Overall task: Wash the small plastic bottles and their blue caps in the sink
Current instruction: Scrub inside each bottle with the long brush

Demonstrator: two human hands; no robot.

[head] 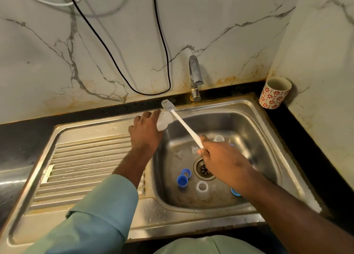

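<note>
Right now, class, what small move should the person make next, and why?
Probably bring the brush head down into the bottle that the left hand holds. The right hand grips the handle, but the bristles sit above the bottle, outside it.

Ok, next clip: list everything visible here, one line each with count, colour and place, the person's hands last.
bottle brush: one, white handle, grey bristles, held over the basin's back left corner
held bottle: one, clear, at the basin's back left rim
loose bottles: at least two, clear, on the basin floor
caps: at least three, blue, on the basin floor
sink: one, steel, drainboard on the left
tap: one, chrome, behind the basin
cup: one, white with red flowers, back right corner
cables: black and white, hanging on the wall
left hand: holds the bottle
right hand: grips the brush handle
</note>
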